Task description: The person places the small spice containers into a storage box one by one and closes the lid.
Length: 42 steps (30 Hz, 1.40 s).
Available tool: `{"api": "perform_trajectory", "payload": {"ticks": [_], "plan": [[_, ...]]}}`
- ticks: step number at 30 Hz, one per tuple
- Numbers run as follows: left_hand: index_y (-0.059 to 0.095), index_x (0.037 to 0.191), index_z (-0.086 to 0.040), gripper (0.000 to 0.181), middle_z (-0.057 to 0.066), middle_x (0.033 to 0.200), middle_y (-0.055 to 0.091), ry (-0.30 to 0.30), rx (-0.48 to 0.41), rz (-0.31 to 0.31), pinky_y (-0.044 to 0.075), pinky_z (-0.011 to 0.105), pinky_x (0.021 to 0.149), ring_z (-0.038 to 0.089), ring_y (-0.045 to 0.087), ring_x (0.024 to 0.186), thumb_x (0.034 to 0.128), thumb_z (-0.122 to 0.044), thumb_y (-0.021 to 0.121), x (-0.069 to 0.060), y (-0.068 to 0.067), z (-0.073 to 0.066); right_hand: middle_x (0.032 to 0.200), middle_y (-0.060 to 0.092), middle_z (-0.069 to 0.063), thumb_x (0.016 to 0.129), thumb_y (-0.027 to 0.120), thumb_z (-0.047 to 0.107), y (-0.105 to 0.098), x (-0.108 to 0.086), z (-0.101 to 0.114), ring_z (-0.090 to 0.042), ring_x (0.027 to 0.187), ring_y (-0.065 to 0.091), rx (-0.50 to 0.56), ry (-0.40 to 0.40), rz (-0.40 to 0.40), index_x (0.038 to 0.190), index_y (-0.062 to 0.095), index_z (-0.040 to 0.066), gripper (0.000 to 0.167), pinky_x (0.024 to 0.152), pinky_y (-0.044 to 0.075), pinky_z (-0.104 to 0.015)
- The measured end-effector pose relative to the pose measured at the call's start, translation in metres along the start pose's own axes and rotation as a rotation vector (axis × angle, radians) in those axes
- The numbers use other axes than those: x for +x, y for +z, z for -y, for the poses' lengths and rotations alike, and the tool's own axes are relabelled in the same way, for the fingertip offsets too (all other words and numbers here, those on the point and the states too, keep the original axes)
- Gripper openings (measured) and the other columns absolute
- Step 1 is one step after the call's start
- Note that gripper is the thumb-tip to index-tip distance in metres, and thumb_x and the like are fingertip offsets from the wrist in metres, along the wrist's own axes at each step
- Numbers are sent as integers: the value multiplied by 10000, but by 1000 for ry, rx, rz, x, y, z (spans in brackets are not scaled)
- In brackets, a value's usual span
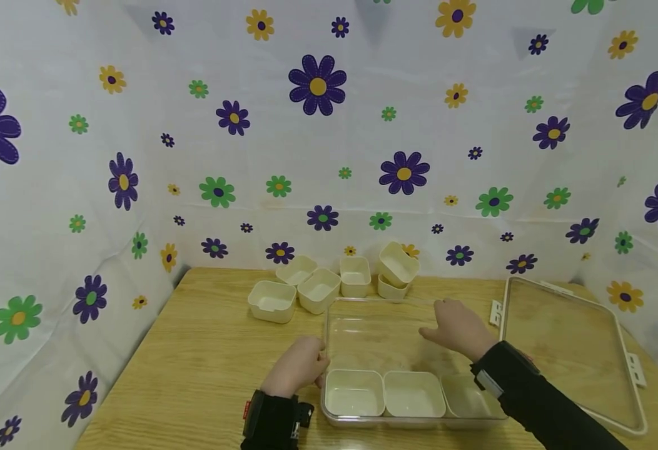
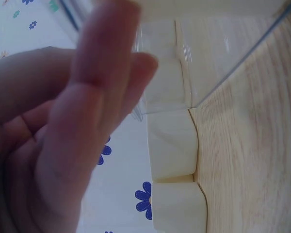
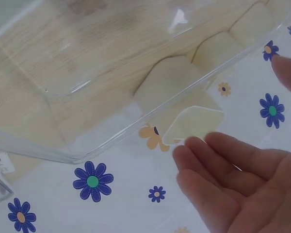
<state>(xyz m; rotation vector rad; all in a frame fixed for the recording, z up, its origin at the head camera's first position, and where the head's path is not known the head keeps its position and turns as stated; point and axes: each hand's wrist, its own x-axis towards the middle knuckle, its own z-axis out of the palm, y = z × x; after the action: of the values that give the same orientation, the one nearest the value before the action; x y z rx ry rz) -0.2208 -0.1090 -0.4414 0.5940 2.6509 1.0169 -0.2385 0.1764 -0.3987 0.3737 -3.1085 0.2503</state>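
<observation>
A clear rectangular box [image 1: 379, 331] stands in front of me. Along its near side, cream cups line up: a left cup [image 1: 354, 392], a middle cup [image 1: 415, 394] and a right cup [image 1: 465, 397], partly covered by my right sleeve. My left hand [image 1: 298, 365] is at the box's left wall, fingers loosely bent; the left wrist view shows its fingers [image 2: 104, 63] overlapping the wall, and contact is unclear. Over the box's far right part hovers my right hand [image 1: 460, 328], holding nothing. Its fingers [image 3: 218, 165] are relaxed in the right wrist view.
Several cream cups [image 1: 319, 289] stand behind the box, and one tilted cup [image 1: 399, 264] rests on another. At right lies a clear lid [image 1: 565, 350] with a pale rim and white clips [image 1: 637, 370]. A flower-patterned sheet [image 1: 284, 137] surrounds the wooden table [image 1: 194, 362].
</observation>
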Motion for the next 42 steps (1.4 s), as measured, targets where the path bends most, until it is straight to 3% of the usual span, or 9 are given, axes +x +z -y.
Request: {"api": "perform_trajectory", "payload": {"ticks": [4, 11, 22, 30, 35, 42], "plan": [[446, 641, -61, 225, -1, 488, 498, 4, 5, -5, 292, 220, 403, 157, 550, 441, 853, -29, 515, -2, -2, 1, 758, 546, -143, 744, 670, 312, 0, 15, 2, -245, 657, 537, 15, 21, -39, 891, 528, -83, 444, 571, 450, -370], [459, 641, -64, 222, 3, 486, 506, -12, -11, 5, 299, 219, 406, 158, 555, 446, 855, -22, 503, -3, -4, 3, 757, 505, -136, 751, 669, 306, -1, 37, 1, -236, 647, 490, 38, 42, -74, 894, 509, -94, 454, 564, 438, -361], [440, 621, -65, 245, 1, 469, 493, 12, -4, -20, 284, 204, 391, 118, 521, 410, 848, -7, 514, -5, -7, 1, 795, 522, -177, 747, 654, 322, -2, 70, 2, -271, 694, 506, 44, 93, -103, 905, 524, -115, 483, 600, 454, -380], [439, 614, -73, 247, -10, 457, 488, 29, -30, -20, 271, 190, 382, 116, 521, 403, 838, 3, 511, -4, -3, 0, 874, 540, -235, 739, 682, 342, 5, 83, -9, -318, 767, 534, 99, 106, -187, 1003, 493, -156, 595, 710, 459, -432], [459, 631, -66, 223, -15, 459, 486, 21, -23, -18, 273, 187, 378, 88, 500, 389, 836, 0, 515, -3, 0, 1, 999, 514, -295, 758, 662, 335, 9, 89, -17, -382, 892, 511, 137, 80, -176, 1100, 438, -185, 661, 790, 422, -467], [436, 607, -69, 249, -5, 452, 476, 21, -42, -18, 274, 186, 377, 117, 523, 397, 830, 11, 512, -3, 1, 1, 1095, 466, -328, 755, 660, 350, 16, 97, -23, -413, 976, 465, 169, 110, -163, 1171, 381, -189, 735, 848, 380, -494]]}}
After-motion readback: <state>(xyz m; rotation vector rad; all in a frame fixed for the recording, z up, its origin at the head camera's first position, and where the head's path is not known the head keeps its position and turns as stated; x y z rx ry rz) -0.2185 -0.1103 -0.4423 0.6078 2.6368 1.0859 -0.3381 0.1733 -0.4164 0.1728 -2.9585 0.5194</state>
